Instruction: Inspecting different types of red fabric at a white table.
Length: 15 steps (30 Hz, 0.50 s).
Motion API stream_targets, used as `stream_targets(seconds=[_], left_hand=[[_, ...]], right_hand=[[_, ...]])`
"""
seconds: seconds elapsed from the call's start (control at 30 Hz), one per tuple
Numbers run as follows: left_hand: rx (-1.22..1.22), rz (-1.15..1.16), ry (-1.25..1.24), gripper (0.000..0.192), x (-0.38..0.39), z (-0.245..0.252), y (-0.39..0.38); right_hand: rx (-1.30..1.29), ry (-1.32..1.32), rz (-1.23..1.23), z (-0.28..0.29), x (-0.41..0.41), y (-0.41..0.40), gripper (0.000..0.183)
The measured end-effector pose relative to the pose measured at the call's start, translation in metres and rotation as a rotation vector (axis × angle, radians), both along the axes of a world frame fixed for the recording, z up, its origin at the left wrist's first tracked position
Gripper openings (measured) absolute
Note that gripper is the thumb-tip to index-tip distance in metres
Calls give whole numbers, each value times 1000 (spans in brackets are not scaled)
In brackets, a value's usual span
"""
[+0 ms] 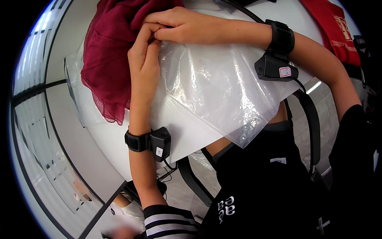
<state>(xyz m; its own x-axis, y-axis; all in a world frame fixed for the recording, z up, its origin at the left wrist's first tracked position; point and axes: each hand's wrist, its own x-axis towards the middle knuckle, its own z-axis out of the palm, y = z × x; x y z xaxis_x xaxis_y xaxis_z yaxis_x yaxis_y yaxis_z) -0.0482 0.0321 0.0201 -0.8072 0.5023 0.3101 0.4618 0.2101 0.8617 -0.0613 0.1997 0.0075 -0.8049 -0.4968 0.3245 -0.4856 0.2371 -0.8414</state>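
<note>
My left hand (143,56) and my right hand (174,25) meet at the right side of a bunched, sheer maroon cloth (104,59). The fingers of both are bent and touch one another. Some of the right fingers lie against the cloth. Several fingertips are hidden, so what they pinch, if anything, does not show. A clear plastic bag (215,80) lies flat below the right hand and forearm, and its corner hangs past the table edge. Each wrist carries a black strapped device.
The white table (176,131) holds another clear plastic sheet (85,110) at its left. Folded red fabric with printed writing (337,33) is at the upper right. A black chair armrest (309,131) curves beside my body. Another person (128,212) is partly visible at the lower left, beyond a partition (85,143).
</note>
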Motion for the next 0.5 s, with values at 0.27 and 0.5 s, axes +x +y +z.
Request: stream_targets(seconds=[0.27,0.5], left_hand=[[1,-3,9,17,1,2,2],[29,5,17,16,-1,-1,4]], right_hand=[[-46,18,-7,-2,-2,1,21],[-136,35,-37,-3,-1,-2,13]])
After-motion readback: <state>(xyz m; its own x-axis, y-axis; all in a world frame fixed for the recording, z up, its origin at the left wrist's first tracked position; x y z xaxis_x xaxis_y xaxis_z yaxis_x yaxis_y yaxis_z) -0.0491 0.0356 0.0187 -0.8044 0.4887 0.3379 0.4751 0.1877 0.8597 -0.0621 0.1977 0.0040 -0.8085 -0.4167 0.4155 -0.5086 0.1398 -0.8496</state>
